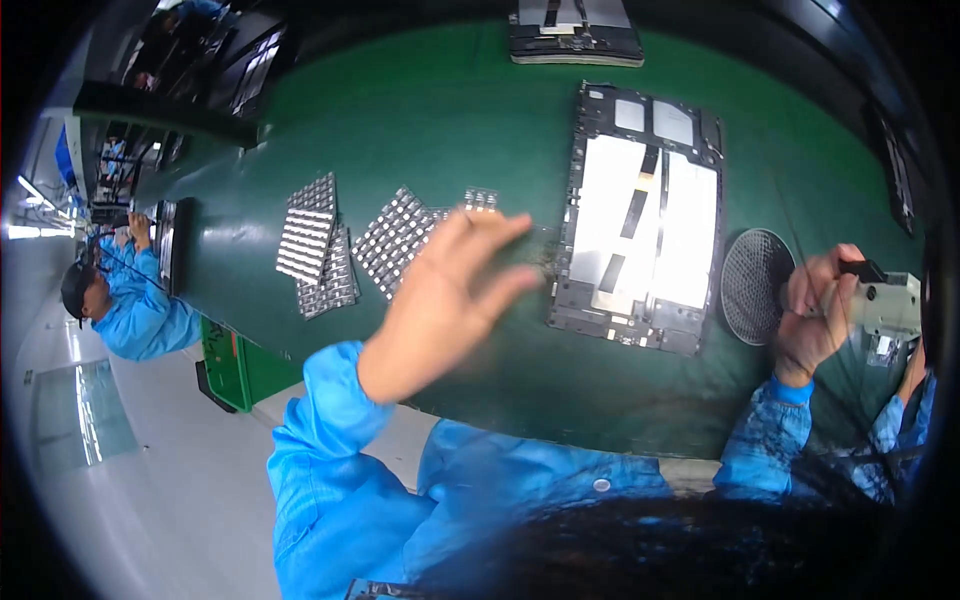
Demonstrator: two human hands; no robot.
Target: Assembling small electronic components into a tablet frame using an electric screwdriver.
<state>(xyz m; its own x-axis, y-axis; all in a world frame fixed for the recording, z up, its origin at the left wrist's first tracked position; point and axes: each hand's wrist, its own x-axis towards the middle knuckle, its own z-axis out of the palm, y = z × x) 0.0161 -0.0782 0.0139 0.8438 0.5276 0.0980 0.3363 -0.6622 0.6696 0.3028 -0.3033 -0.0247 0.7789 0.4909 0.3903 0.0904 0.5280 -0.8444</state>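
Observation:
My left hand (440,305), slightly blurred, reaches over the green table with thumb and fingers apart. It partly covers perforated sheets of small parts (393,235); a small clear strip of parts (482,198) shows just beyond its fingers. To its right lies an opened tablet-like device (640,225), with a black frame, large white panels and dark strips. On the right side, my right hand (815,315) has its fingers bent together beside a pale box-shaped device with a black top (890,305). What is between those fingers is unclear. A round grey mesh dish (757,287) sits next to that hand.
More sheets of small parts (315,245) lie at the left. Another opened device (575,35) rests at the far edge. A green crate (225,365) stands below the table's left edge. A co-worker in blue (135,300) sits farther left; another person's arm (912,375) shows at the right rim.

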